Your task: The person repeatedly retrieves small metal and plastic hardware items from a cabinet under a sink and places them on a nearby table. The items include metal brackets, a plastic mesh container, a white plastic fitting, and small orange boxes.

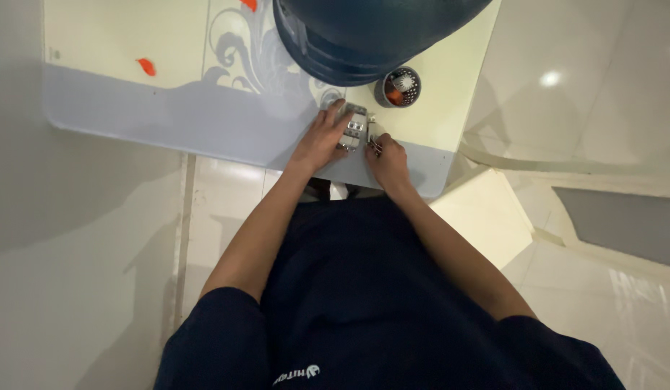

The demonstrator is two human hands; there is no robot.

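Observation:
A small grey metal and plastic part (355, 128), like a switch module, lies on the table top (205, 115) near its front edge. My left hand (322, 137) rests on the part's left side with its fingers spread over it. My right hand (387, 157) is just to the right of the part, pinching a small metal tool or screw (375, 144) against it. What exactly the right fingers hold is too small to tell.
A large dark blue water jug (364, 36) stands on the table right behind the hands. A small round grey cup (400, 87) with small bits inside sits to its right. The table's edge runs just below the hands; pale tiled floor lies around.

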